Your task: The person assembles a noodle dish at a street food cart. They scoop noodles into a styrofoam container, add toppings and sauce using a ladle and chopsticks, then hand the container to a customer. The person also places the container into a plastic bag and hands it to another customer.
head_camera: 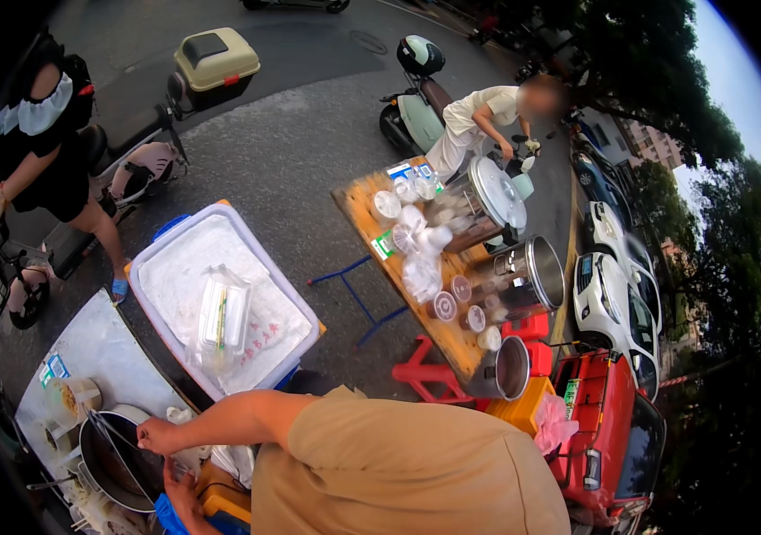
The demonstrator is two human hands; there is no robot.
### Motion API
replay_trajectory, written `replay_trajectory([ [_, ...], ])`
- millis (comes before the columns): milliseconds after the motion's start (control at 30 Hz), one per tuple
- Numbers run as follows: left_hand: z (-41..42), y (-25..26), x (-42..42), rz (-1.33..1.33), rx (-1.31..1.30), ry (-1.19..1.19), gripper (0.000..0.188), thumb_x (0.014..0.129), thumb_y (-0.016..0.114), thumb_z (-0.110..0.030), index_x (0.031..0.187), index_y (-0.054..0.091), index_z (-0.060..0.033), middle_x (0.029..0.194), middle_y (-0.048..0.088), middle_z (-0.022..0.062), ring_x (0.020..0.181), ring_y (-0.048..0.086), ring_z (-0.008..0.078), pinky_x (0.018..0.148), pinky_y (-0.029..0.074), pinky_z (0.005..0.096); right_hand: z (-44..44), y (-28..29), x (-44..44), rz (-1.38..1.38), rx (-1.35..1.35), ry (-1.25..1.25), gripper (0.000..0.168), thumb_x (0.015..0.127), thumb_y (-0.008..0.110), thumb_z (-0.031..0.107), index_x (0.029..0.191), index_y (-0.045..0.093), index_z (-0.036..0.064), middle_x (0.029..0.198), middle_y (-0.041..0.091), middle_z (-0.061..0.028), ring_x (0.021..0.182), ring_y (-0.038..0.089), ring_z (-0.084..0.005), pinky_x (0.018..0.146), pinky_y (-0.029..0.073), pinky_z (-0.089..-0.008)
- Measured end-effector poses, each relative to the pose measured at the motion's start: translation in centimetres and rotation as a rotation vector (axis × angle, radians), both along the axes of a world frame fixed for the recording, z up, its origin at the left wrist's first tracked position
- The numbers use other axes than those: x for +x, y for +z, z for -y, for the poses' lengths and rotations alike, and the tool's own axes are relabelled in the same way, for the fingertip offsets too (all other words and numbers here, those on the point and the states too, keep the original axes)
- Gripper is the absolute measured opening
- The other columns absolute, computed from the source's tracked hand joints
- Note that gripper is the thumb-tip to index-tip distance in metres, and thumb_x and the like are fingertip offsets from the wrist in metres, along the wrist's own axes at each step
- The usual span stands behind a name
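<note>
At the lower left, my right hand (158, 435) is closed on the end of a long metal utensil (111, 429), perhaps tongs, which reaches over a large metal pot (86, 461) of dark contents. Below it, my left hand (183, 487) is at the pot's near rim, its fingers around what looks like a clear plastic container (183, 468); its shape is partly hidden. Beside the pot, on the metal tabletop (109, 334), stand a light tub of food (73, 400) and other containers. A blue plastic bag (170, 515) lies below my left hand.
A white-covered foam box (173, 247) bears clear takeaway boxes (223, 321). On a wooden table (360, 200) are lidded cups (444, 306) and steel barrels (541, 267). Red stools (427, 374) stand near. One person (32, 147) is beside a scooter; another (481, 120) leans by a green scooter (420, 120).
</note>
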State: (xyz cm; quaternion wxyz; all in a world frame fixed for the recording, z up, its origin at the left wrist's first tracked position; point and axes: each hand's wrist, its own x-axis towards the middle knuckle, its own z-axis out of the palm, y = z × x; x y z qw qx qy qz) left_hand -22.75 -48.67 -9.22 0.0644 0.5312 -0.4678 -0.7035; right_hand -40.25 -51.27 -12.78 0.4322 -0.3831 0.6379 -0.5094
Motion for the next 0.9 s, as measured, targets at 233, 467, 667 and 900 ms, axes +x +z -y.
replay_trajectory([
  [233,-0.5,1.2,-0.9,-0.001,0.016,0.008,0.075,0.083,0.06,0.007,0.154,0.041,-0.0089,0.154,0.045,0.0126,0.125,0.056,0.0269,0.082,0.056,0.0347,-0.5,0.3,-0.7,0.05,0.041,0.038,0.014,0.087,0.071,0.017,0.089,0.07,0.003,0.074,0.07,-0.0159,0.07,0.069,-0.0296,0.067,0.053,-0.0416],
  [467,-1.1,1.5,-2.3,-0.044,-0.059,-0.015,0.075,0.081,0.061,0.007,0.153,0.042,-0.0046,0.145,0.052,0.0116,0.12,0.058,0.0234,0.081,0.055,0.0313,-0.2,0.5,-0.4,0.058,0.094,0.074,0.016,0.085,0.074,0.021,0.086,0.071,0.005,0.078,0.071,-0.0147,0.075,0.07,-0.0291,0.071,0.054,-0.0417],
  [667,-0.2,4.0,-2.3,0.057,-0.119,-0.043,0.071,0.078,0.069,0.004,0.145,0.049,0.0037,0.137,0.06,0.016,0.116,0.062,0.0227,0.099,0.05,0.0327,0.9,0.7,-0.1,0.115,0.104,0.11,0.022,0.091,0.071,0.023,0.096,0.072,0.001,0.075,0.071,-0.0136,0.067,0.069,-0.0224,0.065,0.054,-0.0353],
  [900,-1.3,3.4,-1.5,0.205,-0.352,-0.133,0.071,0.076,0.074,-0.006,0.143,0.053,0.0006,0.141,0.057,0.0229,0.13,0.057,0.0338,0.109,0.044,0.0364,0.9,1.7,0.4,0.321,0.283,0.224,0.019,0.098,0.069,0.019,0.106,0.069,0.001,0.083,0.071,-0.0055,0.072,0.068,-0.012,0.065,0.056,-0.0279],
])
